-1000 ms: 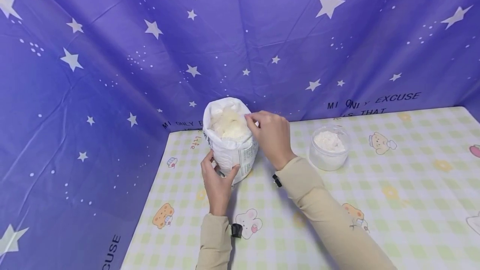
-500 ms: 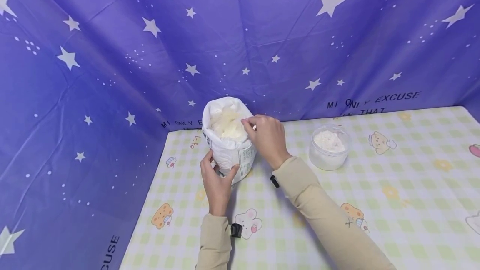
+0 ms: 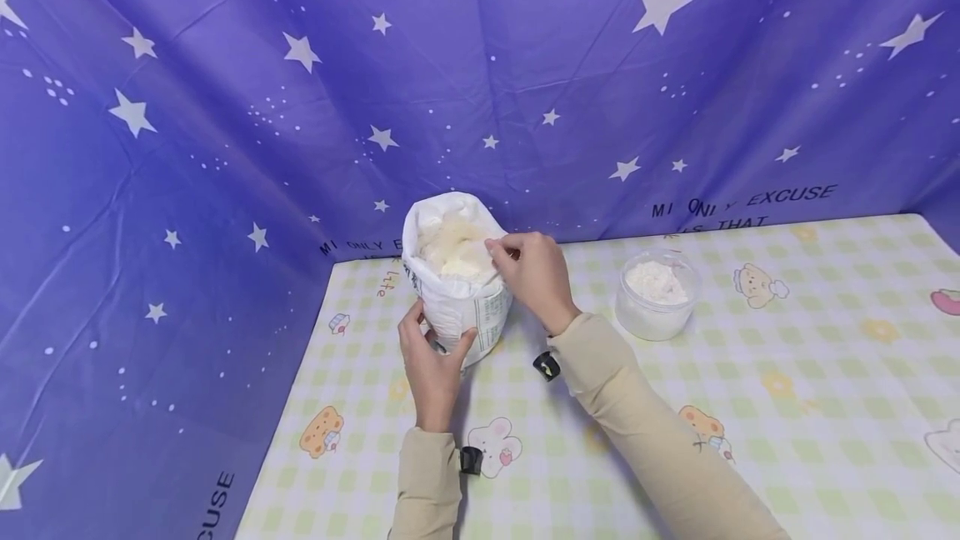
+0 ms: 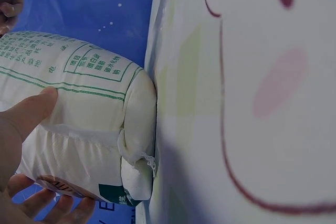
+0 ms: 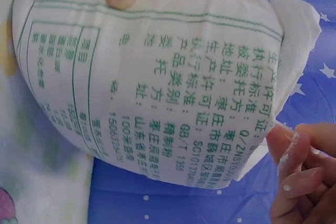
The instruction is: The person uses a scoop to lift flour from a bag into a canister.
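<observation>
An opened white cloth flour bag [image 3: 468, 311] with green print stands on the table, its mouth wide and full of pale flour [image 3: 453, 250]. My left hand [image 3: 433, 369] grips the bag low on its near side; in the left wrist view the thumb [image 4: 39, 109] presses the printed face and the fingers lie on the side beyond. At the bag's right rim, my right hand [image 3: 536, 277] pinches the cloth edge. White powder clings to the right fingers [image 5: 294, 153]. To the right stands a clear round tub [image 3: 654, 315] heaped with white flour.
A green-checked tablecloth [image 3: 825, 373] with cartoon animals covers the table. Behind and to the left hangs a purple curtain [image 3: 480, 65] with white stars, close behind the bag.
My right hand has shifted slightly down and left along the bag's rim. The left hand keeps its hold, and the tub stays put.
</observation>
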The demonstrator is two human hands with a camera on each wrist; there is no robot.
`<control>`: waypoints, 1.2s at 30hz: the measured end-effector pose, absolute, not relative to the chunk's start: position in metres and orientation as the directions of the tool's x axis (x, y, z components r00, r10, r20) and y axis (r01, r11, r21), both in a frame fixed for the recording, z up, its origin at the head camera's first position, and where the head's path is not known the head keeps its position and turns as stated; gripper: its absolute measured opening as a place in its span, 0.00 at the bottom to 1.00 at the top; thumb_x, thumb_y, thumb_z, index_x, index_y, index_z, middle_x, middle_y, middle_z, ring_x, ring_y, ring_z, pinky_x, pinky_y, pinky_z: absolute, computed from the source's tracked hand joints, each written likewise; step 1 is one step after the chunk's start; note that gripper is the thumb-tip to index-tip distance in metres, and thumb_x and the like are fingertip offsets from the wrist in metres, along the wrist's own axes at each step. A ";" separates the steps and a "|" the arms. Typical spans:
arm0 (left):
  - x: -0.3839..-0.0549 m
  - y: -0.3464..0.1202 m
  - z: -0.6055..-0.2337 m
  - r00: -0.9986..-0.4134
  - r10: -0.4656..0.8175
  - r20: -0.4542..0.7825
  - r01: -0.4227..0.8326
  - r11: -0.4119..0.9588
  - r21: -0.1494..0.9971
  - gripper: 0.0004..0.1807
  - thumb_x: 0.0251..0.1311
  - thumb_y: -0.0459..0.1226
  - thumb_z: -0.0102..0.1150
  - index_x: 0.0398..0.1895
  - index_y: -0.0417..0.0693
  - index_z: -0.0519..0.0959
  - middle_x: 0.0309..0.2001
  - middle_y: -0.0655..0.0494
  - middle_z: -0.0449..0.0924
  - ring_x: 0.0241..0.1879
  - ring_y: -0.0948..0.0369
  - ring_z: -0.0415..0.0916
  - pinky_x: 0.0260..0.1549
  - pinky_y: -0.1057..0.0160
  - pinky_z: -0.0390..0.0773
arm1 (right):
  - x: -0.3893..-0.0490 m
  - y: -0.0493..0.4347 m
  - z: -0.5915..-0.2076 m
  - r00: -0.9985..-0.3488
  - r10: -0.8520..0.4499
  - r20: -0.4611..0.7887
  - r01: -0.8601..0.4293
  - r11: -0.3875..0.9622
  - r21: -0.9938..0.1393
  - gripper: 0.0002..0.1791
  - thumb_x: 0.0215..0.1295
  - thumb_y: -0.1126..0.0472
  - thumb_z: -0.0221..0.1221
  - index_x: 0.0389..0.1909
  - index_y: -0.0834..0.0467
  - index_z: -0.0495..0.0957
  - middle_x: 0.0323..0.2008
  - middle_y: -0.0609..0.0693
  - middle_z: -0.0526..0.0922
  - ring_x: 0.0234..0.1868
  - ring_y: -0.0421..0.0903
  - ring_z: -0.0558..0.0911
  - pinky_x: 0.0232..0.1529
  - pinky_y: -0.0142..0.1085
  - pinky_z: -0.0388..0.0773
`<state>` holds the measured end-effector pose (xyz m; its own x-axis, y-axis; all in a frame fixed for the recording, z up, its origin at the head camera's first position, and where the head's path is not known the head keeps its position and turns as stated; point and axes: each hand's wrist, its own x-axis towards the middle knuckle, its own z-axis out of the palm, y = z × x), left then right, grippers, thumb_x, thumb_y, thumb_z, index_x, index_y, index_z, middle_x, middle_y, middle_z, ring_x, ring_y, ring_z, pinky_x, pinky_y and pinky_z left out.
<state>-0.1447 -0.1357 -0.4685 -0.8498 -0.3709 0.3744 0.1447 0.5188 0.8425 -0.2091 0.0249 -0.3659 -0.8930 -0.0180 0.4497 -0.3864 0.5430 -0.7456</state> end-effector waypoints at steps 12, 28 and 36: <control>-0.143 -0.136 -0.469 -0.845 -0.372 0.384 0.149 0.526 0.837 0.47 0.45 0.35 0.79 0.68 0.40 0.63 0.61 0.43 0.67 0.63 0.51 0.67 0.60 0.58 0.79 | -0.209 0.026 -0.369 -0.946 0.055 0.321 -0.282 0.353 -0.892 0.14 0.68 0.59 0.61 0.28 0.64 0.88 0.20 0.53 0.85 0.21 0.41 0.78 0.20 0.26 0.67; -0.144 -0.134 -0.467 -0.855 -0.362 0.372 0.142 0.526 0.839 0.47 0.45 0.35 0.79 0.68 0.40 0.63 0.62 0.44 0.67 0.64 0.52 0.66 0.60 0.57 0.79 | -0.209 0.021 -0.367 -0.936 -0.048 0.349 -0.332 0.447 -0.831 0.16 0.70 0.56 0.60 0.26 0.60 0.87 0.21 0.50 0.85 0.20 0.42 0.72 0.24 0.31 0.66; -0.142 -0.134 -0.465 -0.856 -0.367 0.363 0.138 0.515 0.846 0.46 0.45 0.35 0.79 0.68 0.40 0.63 0.62 0.44 0.67 0.64 0.52 0.66 0.61 0.57 0.78 | -0.207 0.030 -0.366 -0.965 0.000 0.263 -0.252 0.279 -0.926 0.15 0.69 0.58 0.61 0.28 0.63 0.88 0.23 0.54 0.86 0.20 0.40 0.71 0.20 0.27 0.64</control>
<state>-0.1423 -0.1338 -0.4652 -0.8564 -0.3672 0.3631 0.1375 0.5155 0.8458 -0.2069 0.0304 -0.3657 -0.9649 0.0001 0.2625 -0.2521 0.2794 -0.9265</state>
